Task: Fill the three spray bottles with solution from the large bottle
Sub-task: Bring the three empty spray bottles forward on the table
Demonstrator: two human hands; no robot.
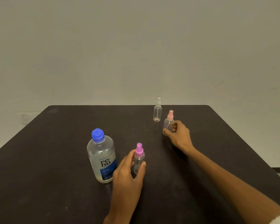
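Observation:
The large clear solution bottle (101,156) with a blue cap and blue label stands upright left of centre on the dark table (55,159). Beside it, my left hand (128,173) grips a small clear spray bottle with a magenta top (139,156) between thumb and fingers. Farther right, my right hand (179,135) holds a spray bottle with a pale pink top (168,122) around its body. A third spray bottle with a white top (157,110) stands alone near the table's far edge. All caps are on.
A plain pale wall rises behind the table. The table's right edge (249,143) runs diagonally, with floor and a dark baseboard beyond it at the right.

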